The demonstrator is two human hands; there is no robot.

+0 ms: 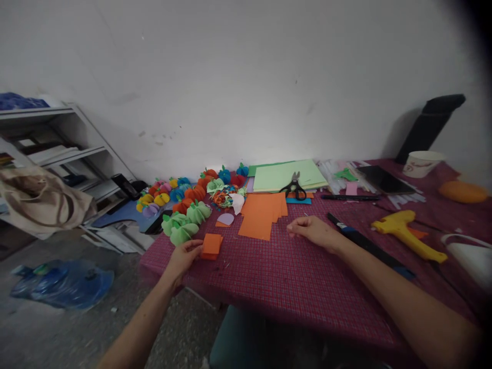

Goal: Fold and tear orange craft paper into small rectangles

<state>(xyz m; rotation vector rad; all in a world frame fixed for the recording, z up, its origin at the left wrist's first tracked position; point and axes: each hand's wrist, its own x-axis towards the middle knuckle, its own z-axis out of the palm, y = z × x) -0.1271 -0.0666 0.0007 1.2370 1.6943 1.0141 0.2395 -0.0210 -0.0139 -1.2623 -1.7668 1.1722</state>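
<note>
My left hand [185, 256] is closed at the left edge of a small stack of orange paper squares [211, 246], fingertips on the paper. Over the middle of the table, my right hand [311, 230] has its fingers drawn together, with nothing visible in them. Larger orange paper sheets [257, 218] lie overlapped between the hands. A lilac paper piece [225, 219] rests just beyond the small stack. Black-handled scissors [294, 187] lie behind the sheets, partly on pale green paper [286, 176].
Paper pumpkins [183, 231] in several colours crowd the table's left end, beside paper scraps [225, 197]. To the right are a dark blue cutter-like tool [365, 243], a yellow glue gun [409, 233], a black pen [349, 197], a tablet [386, 179] and a paper cup [423, 164].
</note>
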